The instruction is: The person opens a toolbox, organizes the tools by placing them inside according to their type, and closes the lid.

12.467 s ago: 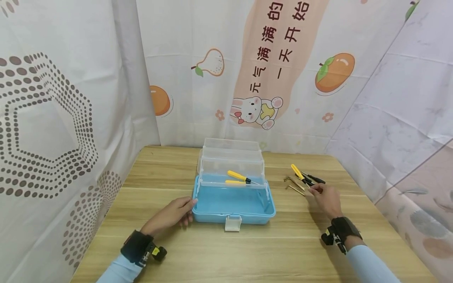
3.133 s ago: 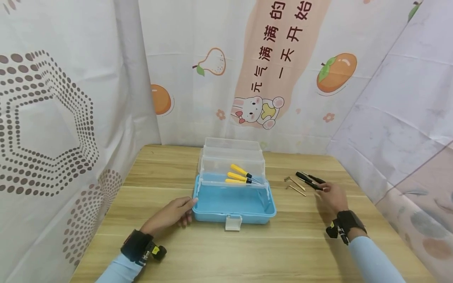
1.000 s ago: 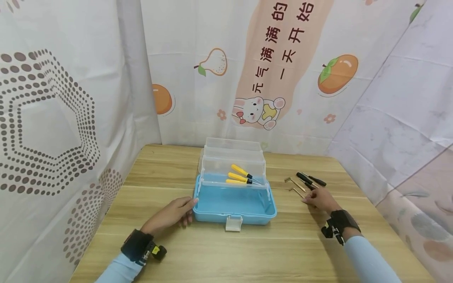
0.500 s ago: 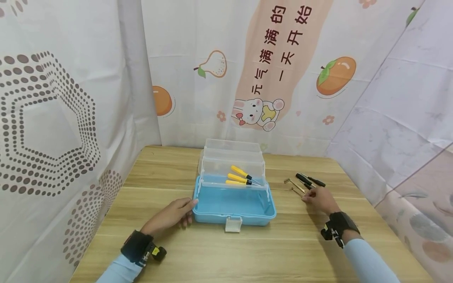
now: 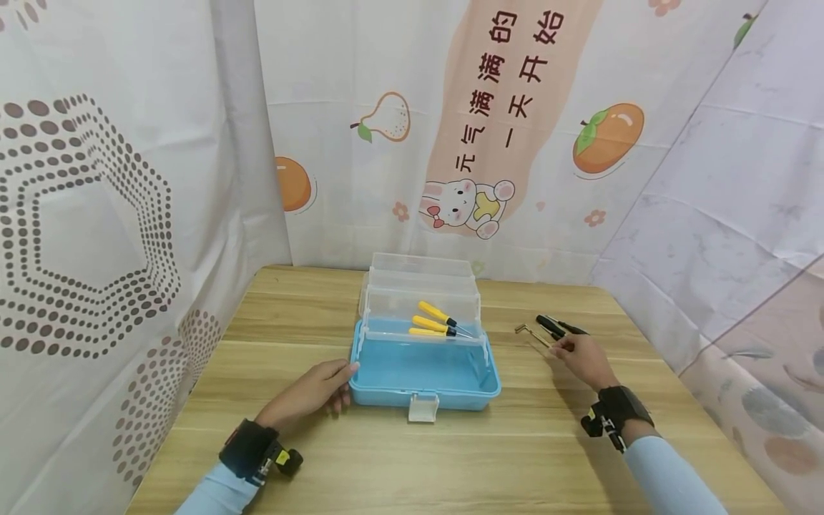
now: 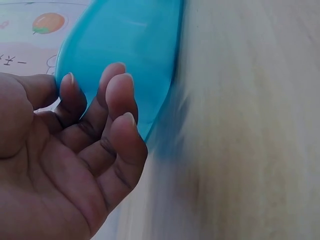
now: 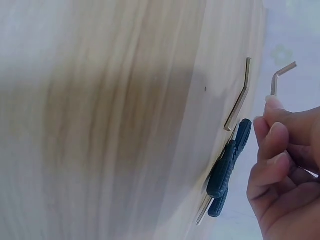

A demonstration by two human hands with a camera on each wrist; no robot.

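My right hand (image 5: 582, 360) pinches a hex key (image 7: 274, 84), bend free — my left hand (image 5: 312, 390) pinches the blue toolbox (image 5: 415, 366) at nine o'clock — likely steadying it

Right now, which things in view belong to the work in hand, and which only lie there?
Likely belong:
blue toolbox, held by the left hand
yellow screwdrivers in its tray
hex key, pinched by the right hand

Just lying on the table for now:
second hex key
black-handled tools

Toolbox (image 5: 386, 398) on table (image 5: 360, 465); screwdrivers (image 5: 430, 323) in tray (image 5: 388, 335); hex keys (image 5: 534, 336), other screwdrivers (image 5: 549, 327) to right.
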